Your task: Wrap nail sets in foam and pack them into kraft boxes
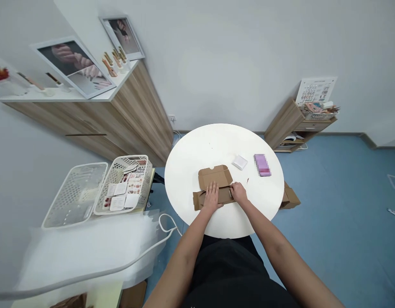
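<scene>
A brown cardboard box (215,176), partly unfolded, lies on the white oval table (197,145) in front of me. Its lid panel with a notch points away from me, and a side flap sticks out at the left. My left hand (211,196) rests flat on the box's near half, fingers stretched forward. At the right end of the box, my right hand (238,193) has its fingers bent around the cardboard edge. Beyond the right hand lie a small white packet (239,162) and a purple pack (262,165), blurred by pixels.
White perforated baskets (123,184) with cards and packets stand on my left. Bubble wrap (88,244) and a white cable (133,262) lie nearer. A wooden cabinet (142,102) rises behind them. Another cardboard box (289,197) sits on the floor right of the table.
</scene>
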Motion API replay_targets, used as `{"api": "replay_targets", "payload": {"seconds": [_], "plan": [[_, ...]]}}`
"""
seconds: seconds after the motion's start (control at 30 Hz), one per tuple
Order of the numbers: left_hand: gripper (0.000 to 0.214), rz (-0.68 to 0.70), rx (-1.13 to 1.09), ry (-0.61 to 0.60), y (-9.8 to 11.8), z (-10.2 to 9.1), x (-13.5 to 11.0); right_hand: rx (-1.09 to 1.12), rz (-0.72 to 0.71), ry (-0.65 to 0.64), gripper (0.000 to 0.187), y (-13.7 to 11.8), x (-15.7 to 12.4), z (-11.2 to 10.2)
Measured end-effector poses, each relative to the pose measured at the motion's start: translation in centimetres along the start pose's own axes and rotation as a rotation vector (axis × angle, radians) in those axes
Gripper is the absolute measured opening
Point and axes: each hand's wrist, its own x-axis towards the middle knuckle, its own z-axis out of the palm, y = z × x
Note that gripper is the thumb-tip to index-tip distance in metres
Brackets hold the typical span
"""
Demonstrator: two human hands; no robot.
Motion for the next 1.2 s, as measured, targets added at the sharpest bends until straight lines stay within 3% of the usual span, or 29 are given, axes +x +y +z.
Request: {"api": "replay_targets", "payload": {"seconds": [0.17, 0.27, 0.47, 0.67, 1.0, 1.2], "plan": [[0.121, 0.001, -0.011, 0.001, 0.0, 0.0, 0.1, 0.086, 0.114, -0.056, 0.025, -1.2, 0.1, 0.1], [0.122, -0.009, -0.012, -0.009, 0.0, -0.1, 0.2, 0.15, 0.11, -0.093, 0.022, -1.3, -0.2, -0.2], [0.12, -0.016, 0.005, -0.01, 0.0, -0.2, 0.2, 0.1, 0.212, 0.108, 0.025, 0.0, -2.7, -1.2], [0.122, -0.021, -0.021, -0.013, 0.3, -0.5, 0.2, 0.068, 0.337, -0.214, 0.035, 0.0, -4.5, -0.4], [0.117, 0.104, -0.114, -0.178, -2.0, -2.1, 0.5, 0.047, 0.292, -0.22, 0.019, -1.0, -4.2, -0.1], [0.114, 0.114, -0.085, -0.179, -2.2, -2.4, 0.5, 0.082, 0.31, -0.204, 0.018, -1.0, -4.3, 0.3]]}}
